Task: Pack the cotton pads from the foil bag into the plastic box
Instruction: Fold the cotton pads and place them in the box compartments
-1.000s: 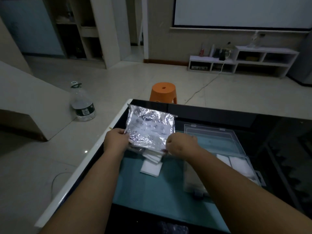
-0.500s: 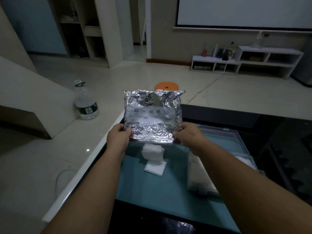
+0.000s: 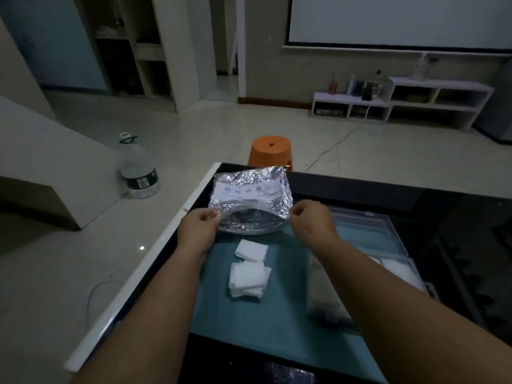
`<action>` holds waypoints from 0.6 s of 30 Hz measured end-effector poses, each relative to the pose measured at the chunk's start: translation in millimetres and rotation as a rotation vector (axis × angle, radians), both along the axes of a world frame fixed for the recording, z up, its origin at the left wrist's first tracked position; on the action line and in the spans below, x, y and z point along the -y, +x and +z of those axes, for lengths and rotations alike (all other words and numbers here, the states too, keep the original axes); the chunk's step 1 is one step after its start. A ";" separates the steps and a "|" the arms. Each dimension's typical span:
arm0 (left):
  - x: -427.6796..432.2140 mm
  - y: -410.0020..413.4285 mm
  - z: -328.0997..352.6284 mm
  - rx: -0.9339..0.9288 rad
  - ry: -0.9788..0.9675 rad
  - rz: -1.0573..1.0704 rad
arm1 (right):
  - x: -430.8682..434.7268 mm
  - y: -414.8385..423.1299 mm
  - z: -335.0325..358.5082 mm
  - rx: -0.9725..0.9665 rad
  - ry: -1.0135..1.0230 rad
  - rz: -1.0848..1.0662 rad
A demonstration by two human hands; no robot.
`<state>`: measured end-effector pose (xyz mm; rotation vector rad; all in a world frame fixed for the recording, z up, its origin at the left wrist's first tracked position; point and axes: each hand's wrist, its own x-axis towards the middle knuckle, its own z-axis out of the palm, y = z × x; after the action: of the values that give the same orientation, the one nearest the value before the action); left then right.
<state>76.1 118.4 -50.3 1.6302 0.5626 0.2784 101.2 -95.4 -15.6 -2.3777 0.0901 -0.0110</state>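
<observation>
Progress looks to be about midway. The foil bag (image 3: 249, 200) is held just above the far part of the desk (image 3: 360, 189), its mouth turned toward the person and pulled wide. The left hand (image 3: 198, 227) pinches one corner of the opening and the right hand (image 3: 311, 221) pinches the other, so the hands are apart. The inside of the bag is dark, and I cannot tell whether any pads remain in it. Two small heaps of cotton pads (image 3: 248, 277) lie loose on the teal mat (image 3: 249, 328) just below the bag, not yet packed. The plastic box (image 3: 368, 236) sits open to the right, partly behind the right forearm, with some white pads (image 3: 399, 268) showing in one compartment. What is left, as I judge it — putting the bag aside and moving the loose heaps into the box.
</observation>
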 end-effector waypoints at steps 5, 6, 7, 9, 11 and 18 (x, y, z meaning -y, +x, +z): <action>2.4 0.8 -1.1 -0.100 0.191 -0.145 | -0.6 -1.2 0.0 -0.064 -0.300 0.074; 1.4 2.0 -2.2 -0.122 0.302 -0.153 | -0.2 -2.3 1.3 -0.070 -0.355 0.084; 1.5 0.8 -0.4 -0.149 0.450 -0.163 | -0.4 -3.3 2.2 -0.052 -0.399 0.081; 2.9 -3.8 5.6 -0.153 0.694 -0.153 | -2.4 -6.9 4.3 0.051 -0.430 0.070; 6.7 -8.1 15.3 -0.119 0.692 -0.184 | -8.8 -11.6 4.6 0.087 -0.372 0.136; 17.0 -16.7 23.1 -0.358 0.718 -0.773 | -34.9 -17.7 -9.5 -0.094 -0.393 0.401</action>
<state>59.4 101.5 -27.2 2.4833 0.0384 -0.4485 83.5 -60.5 -25.2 -2.7454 -0.3779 0.2987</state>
